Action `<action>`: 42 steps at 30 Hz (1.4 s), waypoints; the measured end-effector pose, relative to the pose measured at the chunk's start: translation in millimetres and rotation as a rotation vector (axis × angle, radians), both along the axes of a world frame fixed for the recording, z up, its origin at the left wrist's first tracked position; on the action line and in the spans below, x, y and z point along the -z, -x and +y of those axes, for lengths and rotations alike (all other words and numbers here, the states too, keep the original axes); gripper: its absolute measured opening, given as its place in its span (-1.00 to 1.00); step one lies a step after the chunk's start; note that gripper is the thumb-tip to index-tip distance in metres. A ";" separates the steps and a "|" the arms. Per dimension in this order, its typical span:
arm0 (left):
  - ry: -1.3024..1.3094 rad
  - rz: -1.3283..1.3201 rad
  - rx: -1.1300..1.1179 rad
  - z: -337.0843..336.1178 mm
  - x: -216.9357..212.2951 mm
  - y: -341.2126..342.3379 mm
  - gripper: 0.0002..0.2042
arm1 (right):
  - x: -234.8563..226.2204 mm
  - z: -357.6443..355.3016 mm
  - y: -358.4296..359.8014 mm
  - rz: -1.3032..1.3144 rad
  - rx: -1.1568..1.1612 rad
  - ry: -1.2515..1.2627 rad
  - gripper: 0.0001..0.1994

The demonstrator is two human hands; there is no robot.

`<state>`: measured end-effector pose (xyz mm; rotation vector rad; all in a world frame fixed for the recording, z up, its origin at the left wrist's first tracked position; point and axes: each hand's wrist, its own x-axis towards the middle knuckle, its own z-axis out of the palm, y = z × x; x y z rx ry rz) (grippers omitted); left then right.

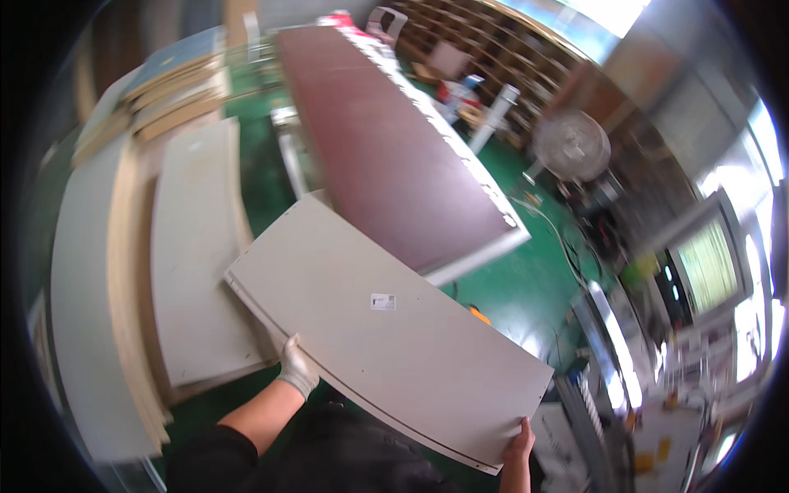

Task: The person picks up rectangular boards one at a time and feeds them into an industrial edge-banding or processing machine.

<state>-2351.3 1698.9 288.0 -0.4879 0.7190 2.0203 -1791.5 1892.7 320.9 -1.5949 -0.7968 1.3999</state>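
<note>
A long light-grey board (345,329) with a small white label (383,301) near its middle is held across in front of me. My left hand (297,370), in a pale glove, is closed on its near long edge, left of the middle. Around the board's near right corner is my right hand (519,444), closed on the short edge, with the fingers partly hidden beneath. The board tilts down toward the right, and its far left corner comes close to the long dark-red table (370,140). I cannot tell whether the two touch.
To the left lie stacked pale boards (86,304) and a second pile topped by a white board (197,255). More panels (177,78) are piled behind. A round fan (571,145) stands at far right, with cables on the green floor (526,287). A monitor (708,256) is at right.
</note>
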 end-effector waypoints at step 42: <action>-0.466 1.263 2.033 605.3 -6.3 -571.2 -0.69 | -6.1 -252.2 -19.3 0.313 1.837 0.069 -0.35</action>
